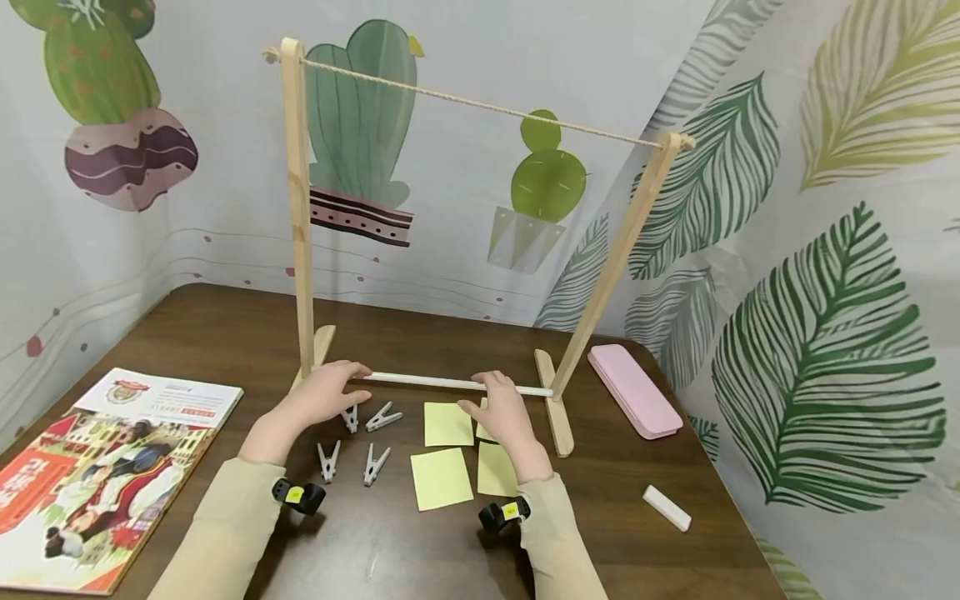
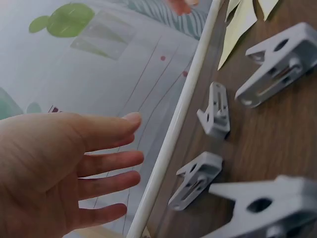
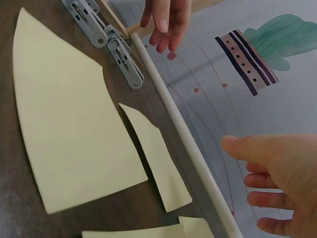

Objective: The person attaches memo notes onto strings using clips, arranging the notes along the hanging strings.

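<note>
Both arms out at the white rod [image 1: 427, 381]

From here I see two sleeves [image 1: 225, 521] stretched forward over the table [image 1: 360, 554]. The left hand [image 1: 326, 392] is by the rod's left end, the right hand [image 1: 506, 410] toward its right; both have fingers loosely extended, thumb apart, gripping nothing. The rod runs low between the wooden stand's [image 1: 302, 200] posts, beyond the yellow notes [image 1: 442, 481].

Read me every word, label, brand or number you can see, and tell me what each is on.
None can be read reliably.
Magazine: lettering on its red panel, unclear; print near its crest, too small.
Left wrist's sticker: too small.
Right wrist's sticker: too small.
Notes: no writing visible.
</note>
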Tool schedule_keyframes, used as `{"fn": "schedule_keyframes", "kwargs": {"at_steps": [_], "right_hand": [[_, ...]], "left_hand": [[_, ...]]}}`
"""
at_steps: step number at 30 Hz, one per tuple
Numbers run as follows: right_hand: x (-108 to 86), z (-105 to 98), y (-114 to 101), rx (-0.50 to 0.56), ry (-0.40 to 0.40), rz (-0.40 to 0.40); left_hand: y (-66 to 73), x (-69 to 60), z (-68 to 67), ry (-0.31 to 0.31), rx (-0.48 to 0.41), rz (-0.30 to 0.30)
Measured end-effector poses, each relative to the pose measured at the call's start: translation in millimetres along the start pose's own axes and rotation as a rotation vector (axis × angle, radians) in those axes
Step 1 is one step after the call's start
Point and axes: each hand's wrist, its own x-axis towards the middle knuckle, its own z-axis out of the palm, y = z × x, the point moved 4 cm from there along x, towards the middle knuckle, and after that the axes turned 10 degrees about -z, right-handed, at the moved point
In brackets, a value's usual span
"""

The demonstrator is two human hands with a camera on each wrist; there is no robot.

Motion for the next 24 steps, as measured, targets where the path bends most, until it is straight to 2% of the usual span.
{"fn": "schedule_keyframes", "kwargs": {"at_steps": [11,18,21,24], "right_hand": [[-3.5,16.2,9.9,-0.019,-0.183,0.037],[-4.0,21.5,10.2,-0.026,-0.254,-0.004],[-4.6,23.6,9.9,-0.021,-0.289,0.002],[-4.7,25.2,9.4,-0.03,-0.31,0.005]], "left_hand": [[-18.6,-1.8,-1.5,-0.115,0.002,0.027],[-20.7,-1.9,3.8,-0.186,-0.062,0.054],[-21.6,-2.5,6.1,-0.219,-0.074,0.034],[-22.8,-3.5,6.9,-0.238,-0.05,0.008]]}}
